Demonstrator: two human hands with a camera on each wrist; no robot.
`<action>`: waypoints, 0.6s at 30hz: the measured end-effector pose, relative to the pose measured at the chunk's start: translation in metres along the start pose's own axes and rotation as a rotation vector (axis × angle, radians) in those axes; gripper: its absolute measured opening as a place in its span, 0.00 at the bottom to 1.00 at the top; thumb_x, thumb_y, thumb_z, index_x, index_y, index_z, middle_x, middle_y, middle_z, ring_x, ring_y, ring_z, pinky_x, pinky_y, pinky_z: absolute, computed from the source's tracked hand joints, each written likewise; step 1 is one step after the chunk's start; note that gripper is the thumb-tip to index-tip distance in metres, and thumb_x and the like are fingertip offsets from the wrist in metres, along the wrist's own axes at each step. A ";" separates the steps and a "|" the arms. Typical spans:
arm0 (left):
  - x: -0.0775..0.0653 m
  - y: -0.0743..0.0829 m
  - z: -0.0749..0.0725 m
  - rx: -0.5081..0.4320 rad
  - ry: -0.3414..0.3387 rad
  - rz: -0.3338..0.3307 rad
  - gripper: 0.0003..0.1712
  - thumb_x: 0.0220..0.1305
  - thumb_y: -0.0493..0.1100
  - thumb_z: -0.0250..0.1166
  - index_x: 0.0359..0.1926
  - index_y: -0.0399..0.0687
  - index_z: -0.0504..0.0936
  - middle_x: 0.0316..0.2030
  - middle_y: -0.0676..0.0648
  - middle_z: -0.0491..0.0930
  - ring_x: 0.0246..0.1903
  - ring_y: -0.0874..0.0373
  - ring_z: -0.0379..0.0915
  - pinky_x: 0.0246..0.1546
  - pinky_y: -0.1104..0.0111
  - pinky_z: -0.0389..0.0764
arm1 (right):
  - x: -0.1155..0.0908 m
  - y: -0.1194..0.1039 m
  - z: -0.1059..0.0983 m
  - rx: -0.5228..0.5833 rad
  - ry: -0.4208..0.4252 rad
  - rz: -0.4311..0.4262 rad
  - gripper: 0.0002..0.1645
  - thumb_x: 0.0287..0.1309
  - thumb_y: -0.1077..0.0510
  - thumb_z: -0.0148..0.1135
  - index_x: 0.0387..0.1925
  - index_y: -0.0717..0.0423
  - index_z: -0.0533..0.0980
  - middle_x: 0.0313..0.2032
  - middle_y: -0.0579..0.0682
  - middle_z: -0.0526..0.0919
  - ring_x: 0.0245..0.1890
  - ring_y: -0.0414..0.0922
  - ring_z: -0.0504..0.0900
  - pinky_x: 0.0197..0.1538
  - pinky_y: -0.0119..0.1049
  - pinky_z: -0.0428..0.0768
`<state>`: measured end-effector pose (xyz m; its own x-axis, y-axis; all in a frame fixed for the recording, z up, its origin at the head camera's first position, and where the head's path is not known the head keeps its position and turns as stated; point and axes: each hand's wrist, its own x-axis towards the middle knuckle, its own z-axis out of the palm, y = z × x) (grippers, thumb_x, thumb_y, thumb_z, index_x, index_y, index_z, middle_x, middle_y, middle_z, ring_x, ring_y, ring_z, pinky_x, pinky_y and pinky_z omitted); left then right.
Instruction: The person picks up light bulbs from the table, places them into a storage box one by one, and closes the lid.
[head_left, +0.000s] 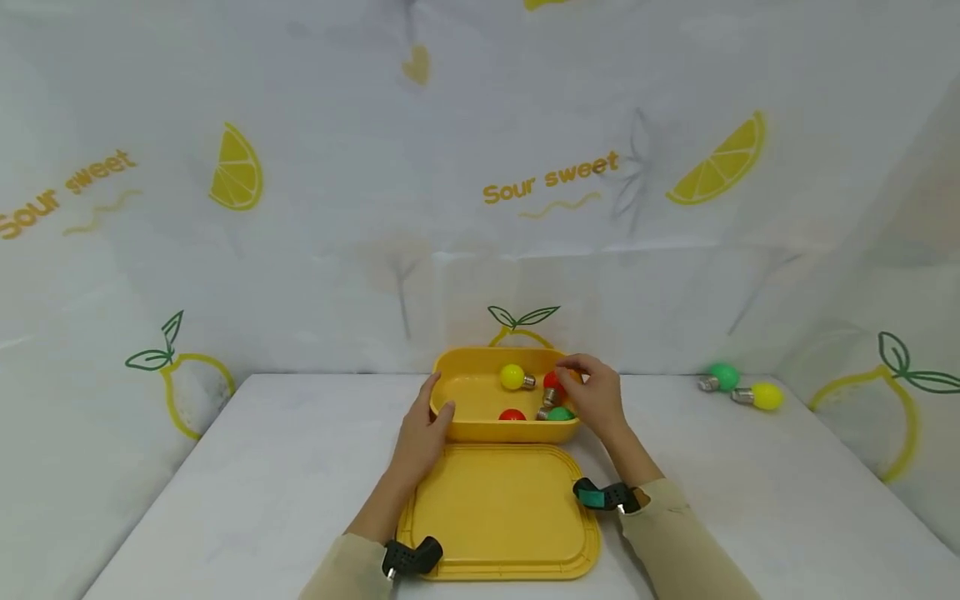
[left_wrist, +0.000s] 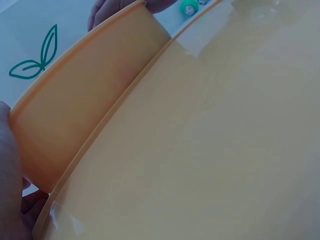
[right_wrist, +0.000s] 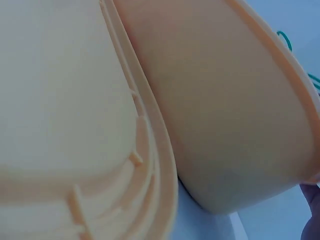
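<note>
A yellow plastic box [head_left: 480,431] holds several small coloured light bulbs. My left hand [head_left: 420,437] grips its left end, thumb by the near rim and fingers along the outer side. Over the right end reaches my right hand [head_left: 600,404], its thumb and fingertips pinching a red bulb [head_left: 552,382] inside the box; the fingers partly cover it. Also inside are a yellow bulb [head_left: 513,377], a green bulb [head_left: 560,413] and another red bulb [head_left: 512,414], partly hidden by the near wall. The left wrist view shows the box's outer wall [left_wrist: 90,100].
Directly in front of the box lies a yellow lid [head_left: 498,508] on the white table [head_left: 300,467]. Farther right on the table are a loose green bulb [head_left: 724,377] and a yellow bulb [head_left: 767,396]. A lemon-printed sheet [head_left: 450,167] hangs behind.
</note>
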<state>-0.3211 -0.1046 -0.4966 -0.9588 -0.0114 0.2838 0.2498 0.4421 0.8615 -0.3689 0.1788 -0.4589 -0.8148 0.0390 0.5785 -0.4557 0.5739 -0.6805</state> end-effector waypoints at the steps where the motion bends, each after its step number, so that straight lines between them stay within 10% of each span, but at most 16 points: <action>1: 0.000 0.000 -0.001 0.003 0.001 -0.003 0.35 0.76 0.54 0.53 0.79 0.61 0.55 0.76 0.41 0.61 0.73 0.44 0.62 0.73 0.45 0.64 | 0.001 0.002 -0.001 -0.003 0.037 0.014 0.08 0.63 0.61 0.66 0.40 0.62 0.85 0.41 0.59 0.89 0.45 0.55 0.84 0.53 0.46 0.84; 6: -0.003 -0.001 -0.003 0.006 -0.003 -0.010 0.36 0.76 0.55 0.53 0.80 0.61 0.55 0.76 0.41 0.61 0.73 0.44 0.62 0.73 0.45 0.63 | 0.001 0.016 -0.015 -0.093 0.184 0.197 0.12 0.66 0.58 0.62 0.43 0.61 0.85 0.41 0.59 0.89 0.43 0.55 0.85 0.43 0.33 0.78; 18: -0.001 0.000 -0.002 -0.013 -0.008 0.003 0.36 0.76 0.53 0.54 0.80 0.58 0.55 0.76 0.41 0.61 0.74 0.44 0.60 0.74 0.45 0.63 | -0.024 0.085 -0.107 -0.288 0.400 0.339 0.25 0.66 0.57 0.58 0.60 0.67 0.76 0.57 0.70 0.80 0.58 0.67 0.73 0.59 0.59 0.68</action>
<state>-0.3196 -0.1068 -0.4962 -0.9593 -0.0026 0.2825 0.2539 0.4308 0.8660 -0.3498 0.3143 -0.4829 -0.6741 0.5313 0.5131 -0.0329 0.6724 -0.7395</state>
